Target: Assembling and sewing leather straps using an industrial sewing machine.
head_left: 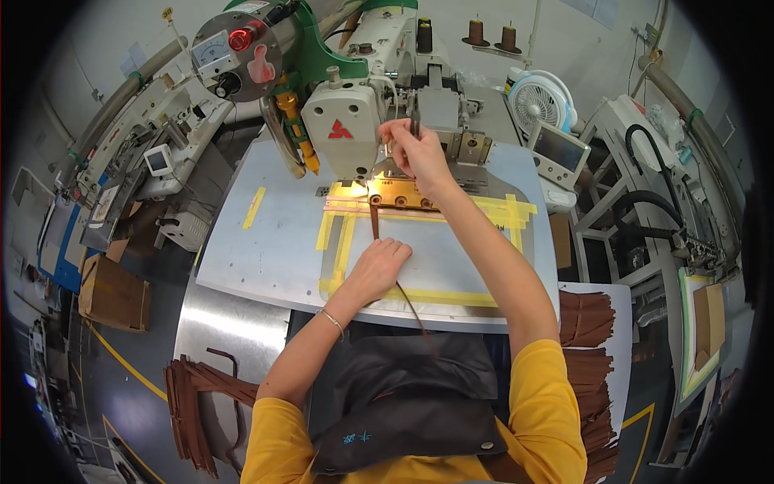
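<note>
My left hand (377, 270) rests on the machine's flat work plate, its fingers closed on a thin brown strap (375, 223). The strap runs up under the brass-coloured clamp (403, 194) of a sewing machine (343, 121), and its tail hangs from my fingers toward my lap. Above the clamp, beside the machine head, my right hand (419, 157) is raised with its fingers curled together. A slim dark upright shape (415, 121) shows at these fingers; whether they hold it is unclear. Lamplight falls on the strap's end at the clamp.
Yellow tape (343, 250) frames a panel on the pale work plate (258, 250). Brown straps lie bundled at the left (189, 411) and stacked at the right (592, 387). A white fan (538, 105) and a control screen (558, 153) stand at the back right.
</note>
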`<state>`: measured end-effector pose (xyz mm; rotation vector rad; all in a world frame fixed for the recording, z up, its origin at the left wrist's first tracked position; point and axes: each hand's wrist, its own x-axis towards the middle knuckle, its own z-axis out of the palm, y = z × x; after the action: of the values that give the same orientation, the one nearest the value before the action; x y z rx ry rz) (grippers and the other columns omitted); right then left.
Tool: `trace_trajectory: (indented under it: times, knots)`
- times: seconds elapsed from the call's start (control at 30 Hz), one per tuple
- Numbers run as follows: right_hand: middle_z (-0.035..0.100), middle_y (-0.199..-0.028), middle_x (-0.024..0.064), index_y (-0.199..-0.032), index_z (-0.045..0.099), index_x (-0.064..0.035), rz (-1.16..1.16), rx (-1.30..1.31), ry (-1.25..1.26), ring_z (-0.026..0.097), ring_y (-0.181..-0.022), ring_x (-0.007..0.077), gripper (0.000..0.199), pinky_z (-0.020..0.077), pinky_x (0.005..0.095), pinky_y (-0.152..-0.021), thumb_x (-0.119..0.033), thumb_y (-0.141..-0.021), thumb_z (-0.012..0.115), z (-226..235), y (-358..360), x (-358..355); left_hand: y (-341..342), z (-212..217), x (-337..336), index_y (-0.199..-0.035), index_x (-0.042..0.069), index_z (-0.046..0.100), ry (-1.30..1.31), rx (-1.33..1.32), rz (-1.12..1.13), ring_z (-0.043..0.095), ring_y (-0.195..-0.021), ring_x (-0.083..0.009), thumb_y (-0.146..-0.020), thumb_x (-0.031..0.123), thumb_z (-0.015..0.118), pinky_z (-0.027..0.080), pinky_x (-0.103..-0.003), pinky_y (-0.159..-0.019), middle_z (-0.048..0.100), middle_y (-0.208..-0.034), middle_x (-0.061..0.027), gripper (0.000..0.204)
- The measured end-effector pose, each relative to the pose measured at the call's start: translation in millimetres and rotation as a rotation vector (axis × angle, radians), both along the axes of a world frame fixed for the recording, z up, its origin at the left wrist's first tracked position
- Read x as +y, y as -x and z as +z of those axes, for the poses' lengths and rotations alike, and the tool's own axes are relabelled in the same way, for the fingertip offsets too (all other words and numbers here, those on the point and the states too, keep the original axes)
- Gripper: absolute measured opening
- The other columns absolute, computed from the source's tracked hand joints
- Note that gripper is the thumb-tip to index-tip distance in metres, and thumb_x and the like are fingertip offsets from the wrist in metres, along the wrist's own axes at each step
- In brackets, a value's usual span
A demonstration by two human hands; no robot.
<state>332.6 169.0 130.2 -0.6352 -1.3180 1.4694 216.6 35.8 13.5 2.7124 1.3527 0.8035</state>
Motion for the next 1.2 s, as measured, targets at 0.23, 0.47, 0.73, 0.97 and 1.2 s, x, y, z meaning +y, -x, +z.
trace_trajectory:
  times: [0.23, 0.47, 0.73, 0.97, 1.2]
  knots:
    - [0.065, -0.096, 0.0123, -0.107, 0.066, -0.0023, -0.236, -0.57, -0.611, 0.062, -0.079, 0.0261, 0.023, 0.049, 0.0336, -0.071, -0.018, -0.092, 0.057, -11, -48, -35, 26, -2, -6, -0.095, 0.01, 0.057, 0.068, -0.212, 0.144, 0.06, -0.057, -0.035, -0.088, 0.012, 0.056, 0.047, -0.046, -0.052, 0.059, -0.06, -0.015, 0.007]
    - [0.066, -0.084, 0.0037, -0.109, 0.062, 0.0022, -0.261, -0.648, -0.196, 0.052, -0.055, 0.0055, 0.026, 0.0468, 0.0228, -0.06, -0.015, -0.099, 0.046, -26, -217, -116, 136, -3, -10, -0.078, 0.001, 0.053, 0.223, -0.228, 0.362, 0.044, -0.047, -0.0279, -0.092, 0.021, 0.055, 0.036, -0.04, -0.048, 0.049, -0.058, -0.0181, 0.024]
    - [0.062, -0.068, 0.0034, -0.096, 0.064, 0.0004, -1.139, -0.451, 0.284, 0.052, -0.052, 0.0083, 0.022, 0.0413, 0.0217, -0.05, -0.015, -0.097, 0.048, -98, -437, -252, 217, -3, 35, -0.081, 0.0, 0.048, 0.399, 0.011, 0.289, 0.037, -0.057, -0.0172, -0.095, 0.016, 0.053, 0.035, -0.032, -0.053, 0.042, -0.062, -0.0102, 0.022]
    - [0.067, -0.087, 0.0163, -0.103, 0.058, 0.0067, -1.361, -0.27, 1.198, 0.068, -0.062, 0.023, 0.032, 0.0421, 0.0314, -0.044, -0.024, -0.094, 0.058, -307, -494, -371, 259, -9, 55, -0.103, -0.002, 0.054, 0.402, 0.315, 0.535, 0.054, -0.078, -0.0263, -0.095, 0.022, 0.055, 0.044, -0.037, -0.073, 0.057, -0.088, -0.0141, 0.025]
    - [0.054, -0.127, 0.0247, -0.125, 0.05, 0.0135, -1.344, -0.524, 1.459, 0.059, -0.111, 0.0333, 0.086, 0.0528, 0.0389, -0.083, -0.049, -0.073, 0.078, -400, -481, -382, 159, -33, 28, -0.122, -0.005, 0.051, -0.015, 0.284, 0.438, 0.049, -0.112, -0.0393, -0.099, 0.015, 0.042, 0.04, -0.046, -0.094, 0.052, -0.12, -0.0236, 0.032]
